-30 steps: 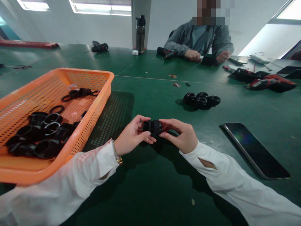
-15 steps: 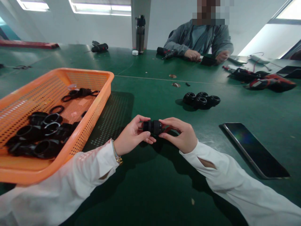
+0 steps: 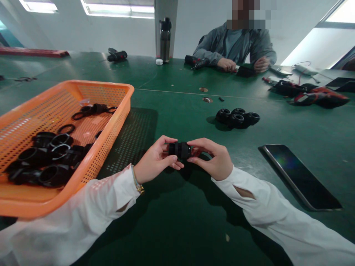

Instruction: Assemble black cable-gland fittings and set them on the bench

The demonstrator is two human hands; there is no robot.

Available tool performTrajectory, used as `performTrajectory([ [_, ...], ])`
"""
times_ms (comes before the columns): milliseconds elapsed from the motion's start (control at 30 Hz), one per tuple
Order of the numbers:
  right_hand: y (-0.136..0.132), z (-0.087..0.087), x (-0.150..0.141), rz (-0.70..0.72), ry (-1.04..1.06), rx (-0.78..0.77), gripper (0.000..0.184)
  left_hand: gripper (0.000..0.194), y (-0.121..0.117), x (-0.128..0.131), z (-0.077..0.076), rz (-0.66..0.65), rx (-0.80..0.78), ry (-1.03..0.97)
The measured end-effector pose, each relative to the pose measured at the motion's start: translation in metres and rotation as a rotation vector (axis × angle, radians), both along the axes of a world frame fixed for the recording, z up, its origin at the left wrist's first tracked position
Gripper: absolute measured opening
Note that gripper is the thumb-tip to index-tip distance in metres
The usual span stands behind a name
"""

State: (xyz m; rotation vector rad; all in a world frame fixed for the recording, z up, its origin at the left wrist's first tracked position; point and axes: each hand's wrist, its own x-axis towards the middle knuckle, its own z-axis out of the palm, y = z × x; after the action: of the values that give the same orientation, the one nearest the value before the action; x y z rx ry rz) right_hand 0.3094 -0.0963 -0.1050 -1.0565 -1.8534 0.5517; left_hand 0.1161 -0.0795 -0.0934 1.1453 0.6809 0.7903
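Between my two hands, just above the green table, is a black ribbed cylindrical fitting, held with its axis running left to right. My left hand grips its left end, thumb in front and fingers behind and below. The thumb and fingertips of my right hand pinch its right end. Beyond my right hand stands a cluster of several black round fittings with open tops. Left of my left hand, an orange perforated basket holds black fittings and black rings.
A smartphone lies right of my right forearm. Across the table sits a person in a grey jacket, hands on the tabletop. Power drills, a bottle and a red-and-black bundle lie or stand farther back.
My hands and the black fitting stay almost in place; the right fingers shift only slightly at its end. The person opposite has moved one hand a little.
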Motion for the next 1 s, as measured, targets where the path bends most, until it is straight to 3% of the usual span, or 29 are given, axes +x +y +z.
performTrajectory([
  [1000, -0.0001, 0.0019, 0.0009, -0.018, -0.042, -0.014, 0.026, 0.034, 0.0001, -0.0013, -0.0010, -0.006, 0.012, 0.000],
])
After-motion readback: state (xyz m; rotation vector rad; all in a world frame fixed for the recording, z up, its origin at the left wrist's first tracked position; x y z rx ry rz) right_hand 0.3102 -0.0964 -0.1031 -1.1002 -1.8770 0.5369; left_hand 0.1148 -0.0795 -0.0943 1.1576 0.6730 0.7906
